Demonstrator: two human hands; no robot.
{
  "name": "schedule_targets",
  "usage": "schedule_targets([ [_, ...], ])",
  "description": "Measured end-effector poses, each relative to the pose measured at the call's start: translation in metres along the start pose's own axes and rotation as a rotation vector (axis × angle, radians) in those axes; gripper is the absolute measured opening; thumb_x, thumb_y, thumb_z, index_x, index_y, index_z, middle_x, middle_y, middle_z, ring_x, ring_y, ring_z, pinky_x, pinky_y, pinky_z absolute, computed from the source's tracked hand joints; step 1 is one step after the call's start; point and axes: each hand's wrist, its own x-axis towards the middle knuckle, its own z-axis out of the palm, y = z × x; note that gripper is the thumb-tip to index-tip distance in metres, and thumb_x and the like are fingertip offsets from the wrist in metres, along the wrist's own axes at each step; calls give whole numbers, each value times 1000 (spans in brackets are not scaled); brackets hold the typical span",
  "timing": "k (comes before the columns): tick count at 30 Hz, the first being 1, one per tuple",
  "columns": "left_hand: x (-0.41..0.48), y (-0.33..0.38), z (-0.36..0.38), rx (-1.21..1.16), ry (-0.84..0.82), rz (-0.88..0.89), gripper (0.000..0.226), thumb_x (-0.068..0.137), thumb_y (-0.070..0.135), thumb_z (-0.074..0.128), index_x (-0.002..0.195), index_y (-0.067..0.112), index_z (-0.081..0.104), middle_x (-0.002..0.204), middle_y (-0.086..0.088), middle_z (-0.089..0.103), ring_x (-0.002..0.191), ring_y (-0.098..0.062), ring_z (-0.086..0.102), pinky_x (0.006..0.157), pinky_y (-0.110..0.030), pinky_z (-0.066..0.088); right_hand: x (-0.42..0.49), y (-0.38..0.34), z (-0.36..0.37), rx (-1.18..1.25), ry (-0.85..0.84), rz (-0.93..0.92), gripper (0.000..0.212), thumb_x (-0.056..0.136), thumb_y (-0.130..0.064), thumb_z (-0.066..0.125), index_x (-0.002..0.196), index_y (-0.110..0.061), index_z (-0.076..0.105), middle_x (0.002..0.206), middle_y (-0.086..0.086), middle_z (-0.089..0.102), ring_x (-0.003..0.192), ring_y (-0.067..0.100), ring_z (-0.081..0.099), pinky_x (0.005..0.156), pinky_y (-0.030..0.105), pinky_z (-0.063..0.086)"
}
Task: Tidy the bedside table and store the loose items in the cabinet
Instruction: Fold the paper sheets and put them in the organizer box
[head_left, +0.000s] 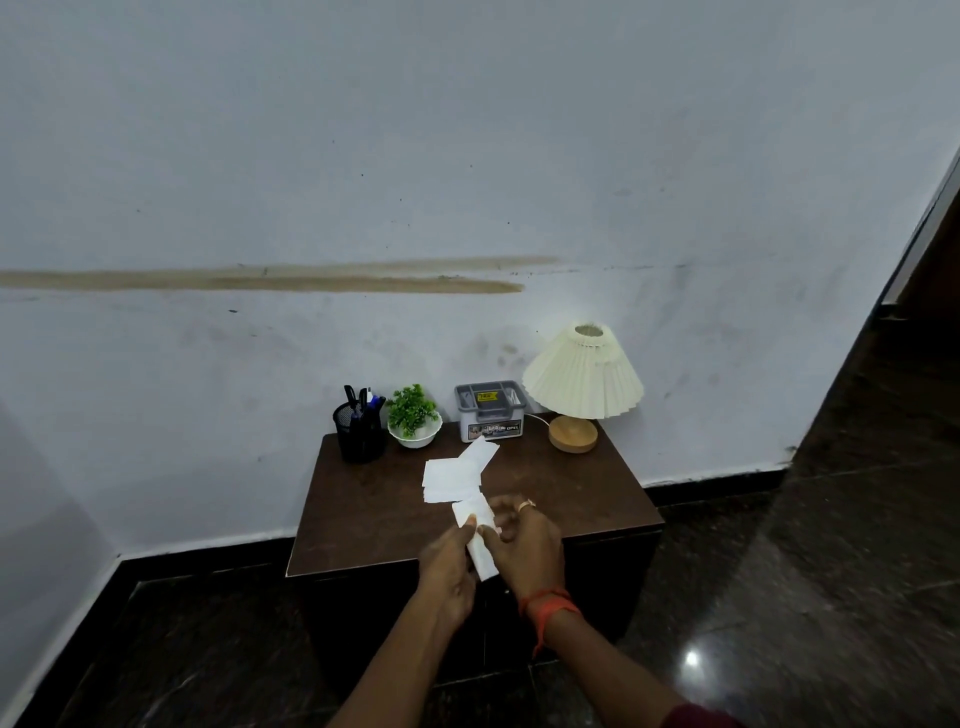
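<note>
A dark brown bedside table (374, 525) stands against the wall, with a dark cabinet front (363, 623) below its top. Several loose white papers (454, 473) lie spread in the middle of the top. Over the table's front edge, my left hand (449, 564) and my right hand (527, 545) both pinch a small bunch of white papers (478, 535) between them. The right hand wears a ring and an orange wrist thread.
Along the back of the table stand a black mesh pen holder (359, 431), a small green plant in a white bowl (414, 418), a grey box (491, 410) and a cream pleated lamp (582, 384) on a wooden base. Dark glossy floor surrounds the table.
</note>
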Motion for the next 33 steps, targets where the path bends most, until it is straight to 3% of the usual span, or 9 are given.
schedule_targets([
  [3, 1, 1, -1, -14, 1, -9, 37, 93, 17, 60, 120, -8, 60, 121, -31, 62, 89, -35, 65, 72, -41, 58, -4, 2, 2, 1, 51, 2, 35, 70, -36, 74, 102, -25, 64, 98, -11, 62, 91, 8, 62, 80, 24, 53],
  [8, 7, 5, -1, -80, 21, 17, 39, 91, 15, 62, 122, -8, 58, 119, -34, 61, 86, -37, 65, 59, -40, 59, -13, 7, 6, 100, -33, 242, 51, 59, -51, 80, 101, -25, 67, 86, -10, 72, 78, 4, 67, 65, 11, 47],
  [11, 14, 6, -3, -94, 23, 22, 40, 90, 16, 63, 121, -8, 57, 120, -36, 59, 94, -42, 62, 60, -44, 59, -9, 8, 9, 153, -63, 310, 38, 61, -41, 84, 91, -24, 68, 71, -10, 69, 68, -1, 65, 57, 6, 44],
  [13, 17, 9, -2, -91, 27, 42, 30, 90, 13, 63, 112, -8, 61, 105, -30, 65, 79, -38, 67, 51, -39, 59, -3, 12, 12, 196, -68, 344, 31, 60, -37, 84, 82, -25, 66, 68, -7, 69, 65, 5, 68, 61, 18, 55],
  [16, 29, 16, -1, -79, 41, 83, 4, 89, 5, 63, 90, 2, 65, 79, -15, 71, 52, -19, 70, 43, -30, 56, 11, 15, 14, 302, -71, 404, 24, 65, -27, 84, 78, -23, 65, 72, -1, 69, 60, 15, 68, 62, 35, 61],
  [20, 45, 28, 0, -2, 21, 112, 12, 86, 0, 65, 91, 11, 65, 69, -1, 74, 60, -13, 70, 51, -26, 56, 40, 19, 12, 524, -60, 462, 17, 75, -9, 78, 85, -13, 65, 91, 14, 69, 75, 20, 67, 50, 26, 56],
  [25, 71, 38, -6, 183, 2, 157, 21, 79, 0, 73, 99, 7, 70, 95, -12, 72, 79, -22, 69, 54, -24, 59, 79, 18, 8, 539, -59, 382, 11, 82, -4, 71, 86, -12, 65, 82, 5, 68, 73, 12, 66, 52, 25, 57],
  [29, 96, 53, -4, 444, -28, 199, 26, 73, 1, 79, 98, 1, 71, 82, -10, 75, 61, -13, 70, 49, -23, 56, 114, 18, 10, 374, -47, 163, 17, 77, -9, 76, 90, -19, 71, 88, 4, 72, 87, 21, 71, 71, 39, 60],
  [33, 122, 78, 4, 732, -69, 303, 31, 72, 6, 82, 100, 0, 71, 78, -13, 73, 49, -8, 65, 43, -20, 49, 152, 6, 14, 151, -106, -36, 19, 75, -19, 77, 93, -23, 74, 94, -1, 74, 86, 10, 69, 80, 30, 58],
])
